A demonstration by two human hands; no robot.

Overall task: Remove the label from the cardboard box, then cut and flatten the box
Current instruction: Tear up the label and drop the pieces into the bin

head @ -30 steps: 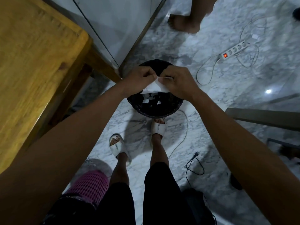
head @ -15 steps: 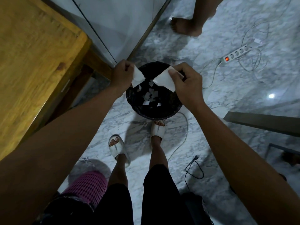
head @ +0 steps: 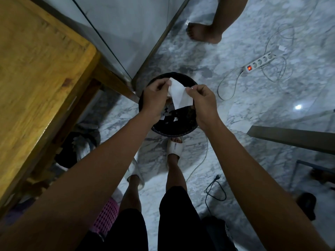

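Standing over a black bin (head: 174,124) on the marble floor (head: 253,109), close to the corner of a wooden table (head: 41,73). White piece of label (head: 179,96) held up above the bin's far rim, stretched between both hands. Left hand (head: 155,98) pinching its upper left edge between thumb and curled fingers; right hand (head: 203,100) pinching the upper right edge between thumb and forefinger, other fingers curled in. Small white scraps (head: 169,115) already lying inside the bin. No cardboard box in view, so cannot tell where it sits.

Step in hand, most likely: tearing the peeled label into pieces and dropping them in the bin. To do it well:
- Keep both pinches close together at the top edge, so the tear starts between them rather than crumpling the paper
- Pull one hand toward the body and the other away, not straight apart
- Stay centred over the bin opening so falling pieces land inside, not on the floor or the slippers (head: 174,147)
- Release only once each piece hangs well within the rim
- Mind any sticky backing clinging to fingertips; shake loose over the bin

Power strip (head: 259,63) and loose cables (head: 215,189) lying on the floor nearby, worth avoiding when stepping back
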